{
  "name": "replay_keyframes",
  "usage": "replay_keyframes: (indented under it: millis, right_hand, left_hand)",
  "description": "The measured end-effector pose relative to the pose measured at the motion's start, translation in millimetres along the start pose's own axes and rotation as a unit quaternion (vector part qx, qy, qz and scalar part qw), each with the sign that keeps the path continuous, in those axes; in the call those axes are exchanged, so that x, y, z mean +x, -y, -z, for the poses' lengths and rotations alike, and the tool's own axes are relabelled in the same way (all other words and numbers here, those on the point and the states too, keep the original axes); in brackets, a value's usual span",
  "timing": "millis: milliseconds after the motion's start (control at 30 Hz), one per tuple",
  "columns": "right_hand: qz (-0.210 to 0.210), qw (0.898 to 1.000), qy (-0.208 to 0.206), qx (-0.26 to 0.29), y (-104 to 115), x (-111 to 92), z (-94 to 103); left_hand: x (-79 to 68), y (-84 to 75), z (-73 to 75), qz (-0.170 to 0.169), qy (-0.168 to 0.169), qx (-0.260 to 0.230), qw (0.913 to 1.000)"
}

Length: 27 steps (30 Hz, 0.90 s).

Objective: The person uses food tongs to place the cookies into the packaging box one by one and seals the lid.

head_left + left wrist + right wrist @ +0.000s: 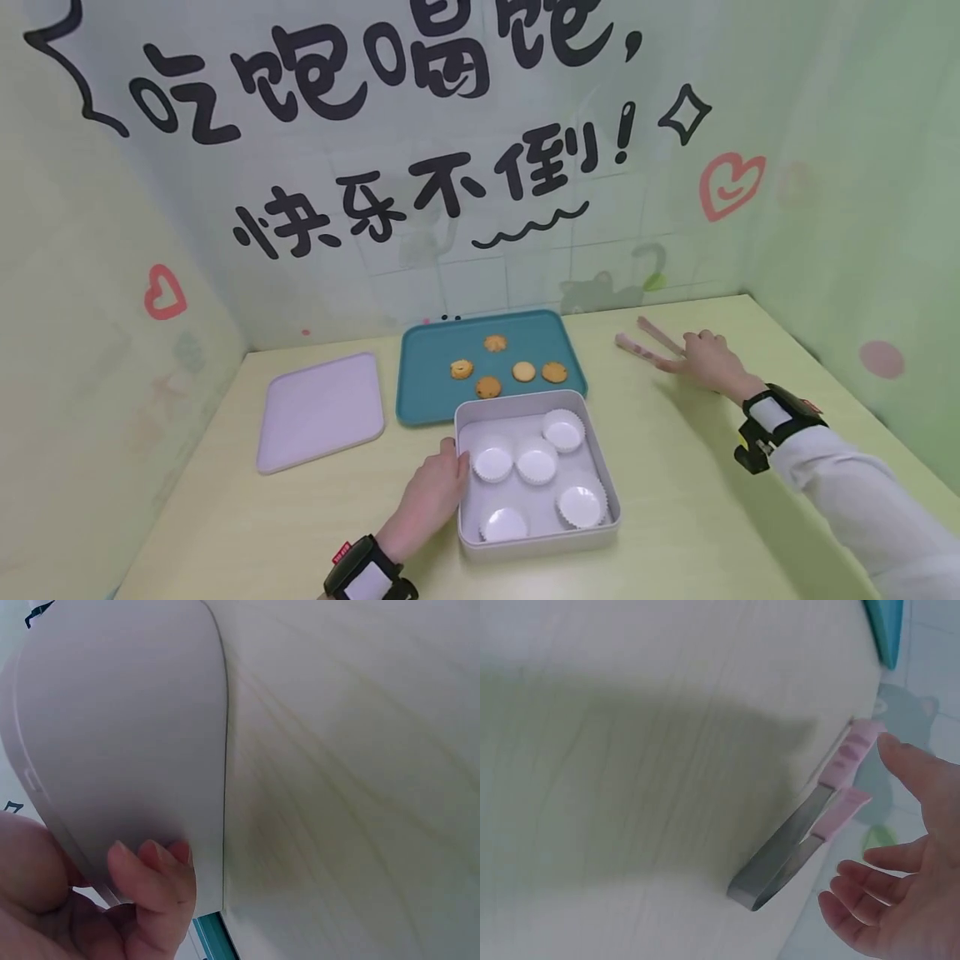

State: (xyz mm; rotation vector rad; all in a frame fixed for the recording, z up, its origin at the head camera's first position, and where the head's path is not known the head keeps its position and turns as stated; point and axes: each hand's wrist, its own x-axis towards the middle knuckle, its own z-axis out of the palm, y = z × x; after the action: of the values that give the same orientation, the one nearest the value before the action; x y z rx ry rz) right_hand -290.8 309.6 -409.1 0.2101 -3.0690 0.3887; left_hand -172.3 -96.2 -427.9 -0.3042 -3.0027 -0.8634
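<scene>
A light lilac square box (538,546) stands near the table's front, with several white fluted paper cups (537,461) inside. My left hand (431,500) grips its left wall; in the left wrist view the fingers (154,877) lie along the outer side and the thumb is at the rim. Toward the back right lies a pair of metal tongs (780,851) with pink tips. My right hand (712,362) hovers at the tongs, fingers apart and holding nothing in the right wrist view. In the head view it hides the tongs' bent end.
Behind the box, a teal tray (435,400) bears several cookies (488,387). A plain lilac tray (322,412) lies at the left. Printed screens stand along the table's back and sides, the back one (465,283) lettered in black.
</scene>
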Motion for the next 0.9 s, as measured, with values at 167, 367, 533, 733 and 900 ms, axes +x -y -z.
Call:
replay_keyframes:
  millis: [167, 367, 533, 733, 900]
  right_hand:
    - [-0.038, 0.999, 0.029, 0.007, -16, 6, -8.0]
    - [-0.032, 0.999, 0.027, 0.006, -24, 7, -14.5]
    - [-0.026, 1.000, 0.007, 0.009, -28, 8, -16.5]
    - [-0.011, 1.000, -0.003, 0.029, -24, 3, -16.6]
    - [0.055, 0.998, -0.035, 0.025, -8, 4, -6.8]
  left_hand:
    - [-1.3, 0.3, -1.3, -0.008, -0.002, 0.000, 1.0000]
    - [-1.0, -0.7, -0.5, -0.009, -0.003, -0.002, 1.0000]
    - [-1.3, -0.8, 0.8, -0.011, -0.001, -0.001, 0.9999]
    - [-1.6, -1.1, -0.5, -0.001, 0.000, 0.009, 1.0000]
    - [-1.9, 0.1, 1.3, 0.010, -0.003, 0.013, 0.9999]
